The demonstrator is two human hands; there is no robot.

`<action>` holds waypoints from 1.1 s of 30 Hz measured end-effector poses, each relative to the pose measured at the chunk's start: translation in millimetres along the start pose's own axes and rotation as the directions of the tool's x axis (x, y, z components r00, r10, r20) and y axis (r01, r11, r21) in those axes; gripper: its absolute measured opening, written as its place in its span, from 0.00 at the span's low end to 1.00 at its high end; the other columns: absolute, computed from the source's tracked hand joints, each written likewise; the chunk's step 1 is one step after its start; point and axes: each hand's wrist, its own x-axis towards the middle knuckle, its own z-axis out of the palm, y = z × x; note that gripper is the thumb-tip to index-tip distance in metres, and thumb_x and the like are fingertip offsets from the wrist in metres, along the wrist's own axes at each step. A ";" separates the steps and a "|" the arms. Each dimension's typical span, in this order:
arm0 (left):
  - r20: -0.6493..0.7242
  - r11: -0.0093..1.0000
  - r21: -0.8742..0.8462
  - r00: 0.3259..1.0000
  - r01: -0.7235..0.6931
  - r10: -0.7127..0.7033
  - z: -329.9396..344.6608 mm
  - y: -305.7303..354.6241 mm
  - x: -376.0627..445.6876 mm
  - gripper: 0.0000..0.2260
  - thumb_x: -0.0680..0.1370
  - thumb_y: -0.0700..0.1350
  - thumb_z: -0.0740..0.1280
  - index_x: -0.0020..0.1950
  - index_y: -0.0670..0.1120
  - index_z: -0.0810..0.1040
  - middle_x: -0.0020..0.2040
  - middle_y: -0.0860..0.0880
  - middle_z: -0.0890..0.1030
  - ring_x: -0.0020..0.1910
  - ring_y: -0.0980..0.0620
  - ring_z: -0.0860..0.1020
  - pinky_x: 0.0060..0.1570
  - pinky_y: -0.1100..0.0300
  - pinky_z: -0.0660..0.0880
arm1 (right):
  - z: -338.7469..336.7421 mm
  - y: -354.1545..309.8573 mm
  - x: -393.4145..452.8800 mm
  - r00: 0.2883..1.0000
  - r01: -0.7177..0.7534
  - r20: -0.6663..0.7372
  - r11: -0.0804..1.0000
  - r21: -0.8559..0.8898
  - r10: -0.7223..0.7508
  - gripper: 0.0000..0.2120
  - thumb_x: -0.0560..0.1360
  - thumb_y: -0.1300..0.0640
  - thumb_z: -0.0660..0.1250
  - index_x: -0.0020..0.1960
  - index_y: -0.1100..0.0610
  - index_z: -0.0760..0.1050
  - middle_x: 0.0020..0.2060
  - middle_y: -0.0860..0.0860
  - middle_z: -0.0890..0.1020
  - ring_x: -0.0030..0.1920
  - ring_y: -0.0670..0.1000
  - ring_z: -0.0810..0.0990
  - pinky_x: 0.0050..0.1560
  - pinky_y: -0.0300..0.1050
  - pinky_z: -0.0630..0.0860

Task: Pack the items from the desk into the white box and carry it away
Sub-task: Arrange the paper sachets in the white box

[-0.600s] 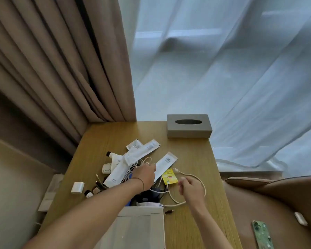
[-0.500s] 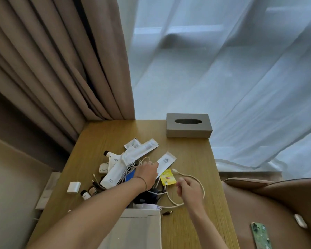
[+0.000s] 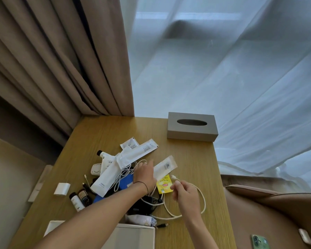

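The left hand point(image 3: 145, 175) has slid forward, fingers flat on the flat white paper packet point(image 3: 165, 167), while the right hand point(image 3: 184, 192) keeps pinching the looped white cable point(image 3: 203, 200), so packing the white box point(image 3: 152, 236) has barely begun.

Both forearms are seen bare, with no sleeve reaching into view. A thin dark band point(image 3: 145, 186) is worn around the wrist of the left hand point(image 3: 145, 174), and a pale ring point(image 3: 145, 163) is carried on one of its fingers. Nothing is worn on the right hand point(image 3: 185, 192) or its wrist, and no watch or glove is seen on either.
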 end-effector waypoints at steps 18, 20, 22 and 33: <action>-0.099 0.452 -0.889 0.935 0.072 -0.342 -104.8 -76.4 -88.3 0.04 0.82 0.46 0.64 0.55 0.52 0.77 0.47 0.50 0.83 0.45 0.52 0.82 0.31 0.69 0.76 | 119.5 -45.5 135.9 0.899 0.437 0.310 0.675 -0.594 -0.310 0.14 0.80 0.60 0.65 0.63 0.52 0.81 0.59 0.49 0.84 0.56 0.50 0.81 0.56 0.48 0.80; -0.087 0.434 -0.896 0.923 0.092 -0.376 -103.8 -84.8 -95.5 0.05 0.82 0.47 0.65 0.56 0.53 0.77 0.48 0.51 0.83 0.46 0.51 0.82 0.32 0.68 0.77 | 128.9 -45.2 150.9 0.812 0.577 0.463 0.373 -0.727 -0.354 0.19 0.77 0.60 0.69 0.67 0.50 0.78 0.63 0.48 0.82 0.61 0.52 0.77 0.59 0.48 0.77; -0.078 0.417 -0.903 0.912 0.106 -0.402 -102.9 -90.8 -101.7 0.04 0.81 0.48 0.66 0.55 0.55 0.77 0.48 0.52 0.83 0.46 0.51 0.83 0.33 0.66 0.79 | 135.4 -43.7 163.2 0.719 0.680 0.627 0.116 -0.724 -0.300 0.26 0.73 0.56 0.74 0.71 0.50 0.74 0.67 0.49 0.79 0.65 0.54 0.74 0.63 0.51 0.75; -0.062 0.343 -0.934 0.902 0.098 -0.427 -107.7 -109.1 -134.9 0.03 0.80 0.47 0.67 0.53 0.53 0.79 0.43 0.55 0.84 0.43 0.57 0.84 0.32 0.67 0.78 | 144.1 -41.4 169.8 0.637 0.670 0.663 -0.143 -0.729 -0.393 0.14 0.79 0.56 0.66 0.63 0.50 0.78 0.57 0.49 0.84 0.59 0.53 0.79 0.65 0.49 0.71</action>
